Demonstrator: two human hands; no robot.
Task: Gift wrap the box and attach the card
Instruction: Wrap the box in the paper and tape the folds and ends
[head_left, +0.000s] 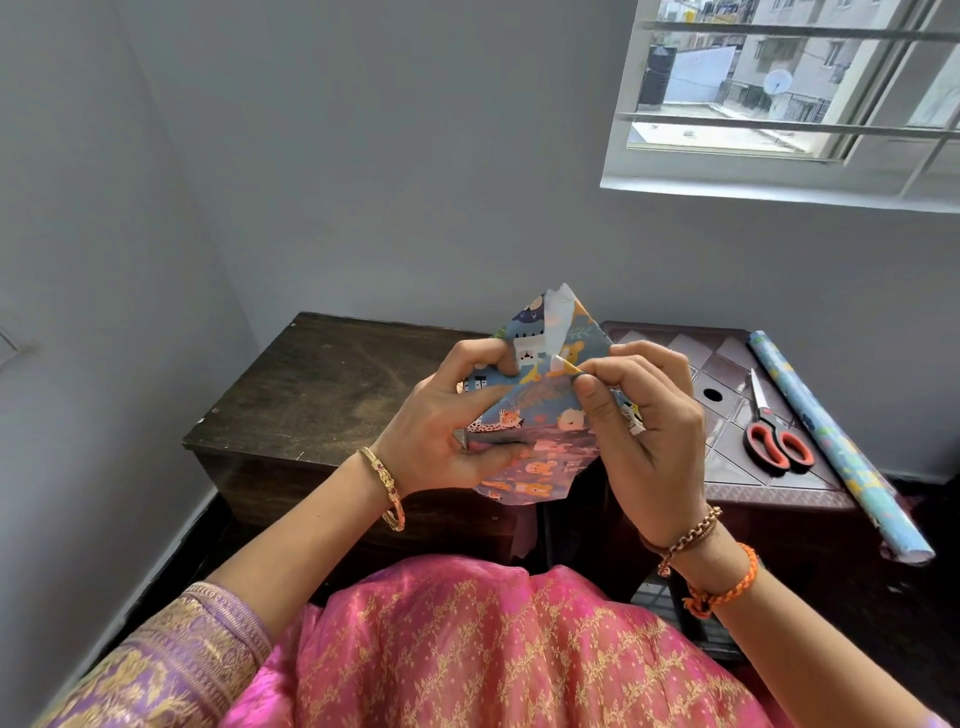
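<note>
While both hands grip it mid-air above the bench (322, 384), the wrapped box (540, 415) sits btwn them: left hand (441, 431) clamps its side, right hand (644, 431) pinches a paper flap at 12. Scissors (774, 431) & wrapping roll (831, 441) lie at 3.

A box (535, 415), covered in blue animal-print wrapping paper, is held tilted above the tables, one end flap raised and unsealed.

Home room: barred window (789, 93), wooden table (322, 384)
</note>
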